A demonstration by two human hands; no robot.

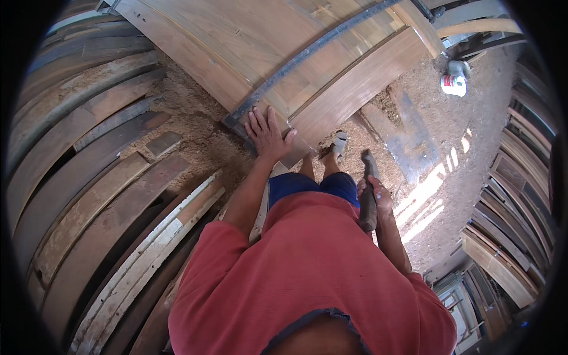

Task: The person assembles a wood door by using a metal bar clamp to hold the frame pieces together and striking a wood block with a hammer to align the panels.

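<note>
My left hand (pixel 269 135) lies flat with fingers spread on the near corner of a large wooden panel (pixel 236 35), which looks like a door with a frame. Right beside its fingertips runs a long dark metal bar (pixel 313 53), bending across the panel; it looks like a bar clamp, with its end at the panel's corner. Held in my right hand (pixel 378 192) is a dark, long club-shaped tool (pixel 368 207), upright beside my right thigh and apart from the panel. My fingers wrap its middle, so part of it is hidden.
Long boards (pixel 100 118) are stacked along the left, and more boards (pixel 515 225) line the right. A white tub (pixel 454 86) stands on the dusty floor near a grey can (pixel 460 69). A flat grey sheet (pixel 411 148) lies on the floor right of the panel.
</note>
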